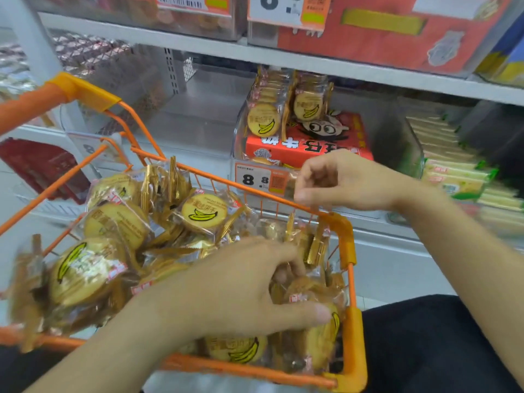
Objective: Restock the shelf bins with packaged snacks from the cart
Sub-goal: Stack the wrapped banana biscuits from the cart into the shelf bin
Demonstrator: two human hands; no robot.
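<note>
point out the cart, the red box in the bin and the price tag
cart [347, 245], head view, orange far corner of its rim
red box [309, 150], head view, its front face
price tag [259, 180], head view, the printed 8.8

Just one camera here, strapped on the person's head, looking forward and down, close over the orange cart [344, 242] and both forearms, with the shelf bins [402, 143] right behind. Wide-angle, edges bend.

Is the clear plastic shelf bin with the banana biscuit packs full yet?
Not full. The clear shelf bin holds two short rows of banana biscuit packs standing on a red carton.
</note>
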